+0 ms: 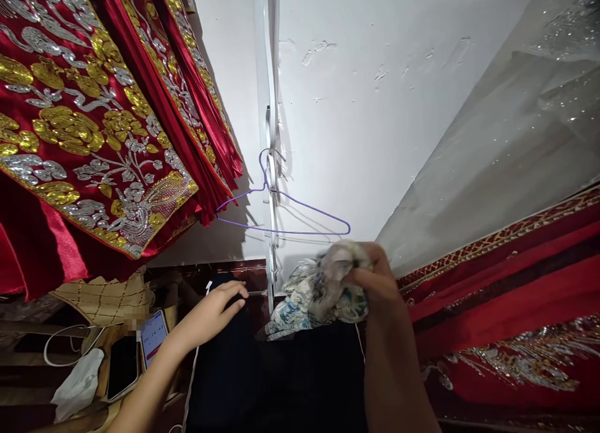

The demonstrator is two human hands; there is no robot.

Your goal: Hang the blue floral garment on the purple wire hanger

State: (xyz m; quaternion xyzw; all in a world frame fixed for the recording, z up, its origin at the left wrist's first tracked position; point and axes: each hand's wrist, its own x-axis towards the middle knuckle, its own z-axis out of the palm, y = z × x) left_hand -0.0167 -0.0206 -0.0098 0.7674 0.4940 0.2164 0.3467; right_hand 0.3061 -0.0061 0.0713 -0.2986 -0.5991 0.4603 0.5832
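Head view: a purple hanger (309, 233) hangs beside a pale vertical rail (272, 127) on the white wall (365, 120), its bar bare; just how its hook is held, I cannot tell. Below the hanger and a little to its right, the right hand (377, 273) grips a floral cloth (300, 302), thumb and fingers pinching the upper part into a blurred bunch. The rest of the cloth hangs in folds below the hanger, over the person's dark clothing (281, 383). The left hand (222, 308), below the hanger's left end, is palm down, its fingers slightly spread and loosely bent above the dark clothing.

To the right of the hanger, a translucent plastic sheet (487, 139) spreads over the wall side; glittering pieces show in its upper part, though whether they lie inside or on it is unclear. Red garments with gold trim (497, 295) hang lower on that side. Left of the hanger are red embroidered garments (103, 108). Beneath them, well below the hanger, a lit phone (154, 336) lies next to a dark-screened phone (123, 365). Beside these sits a crumpled white wrapper (79, 383), contents hidden.
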